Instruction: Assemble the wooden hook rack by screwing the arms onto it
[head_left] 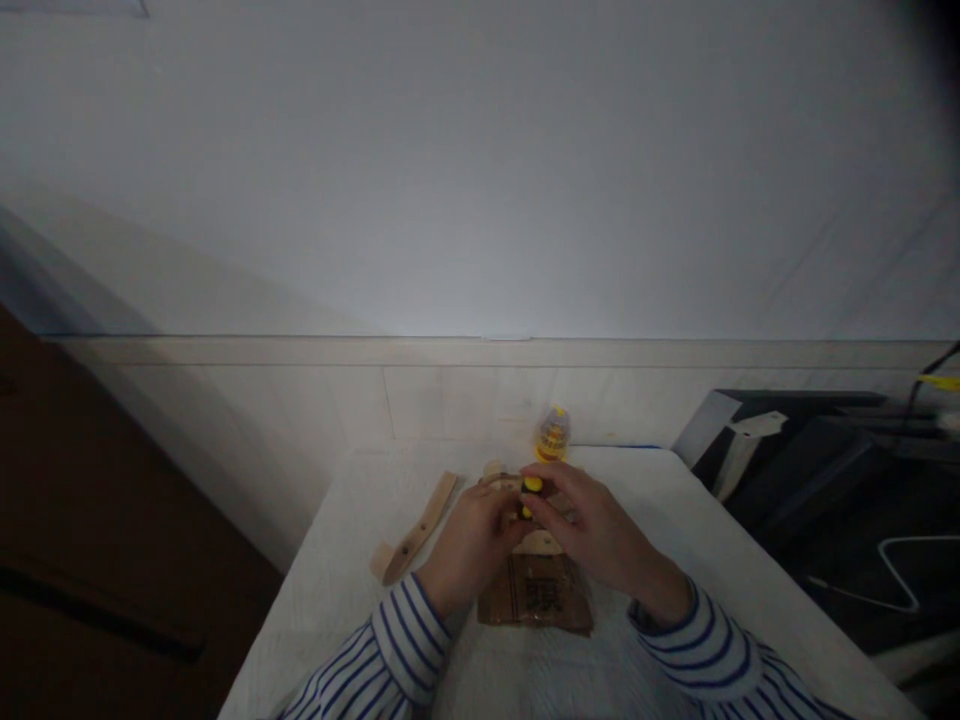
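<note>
My left hand [472, 540] and my right hand [589, 525] meet over the middle of a white table [337, 560]. Both are closed around a small yellow and black tool [532, 487], apparently a screwdriver handle, held upright above light wooden parts [541, 543]. Under the hands lies a brown cardboard packet [536, 600]. A curved wooden piece with holes [420, 528] lies just left of my left hand. A clear container with yellow contents [553, 434] stands at the table's far edge behind my hands.
A white wall with a pale panelled base rises behind the table. Dark equipment with a white bracket [750, 440] and cables [892, 575] sits to the right. Dark floor [112, 560] lies to the left.
</note>
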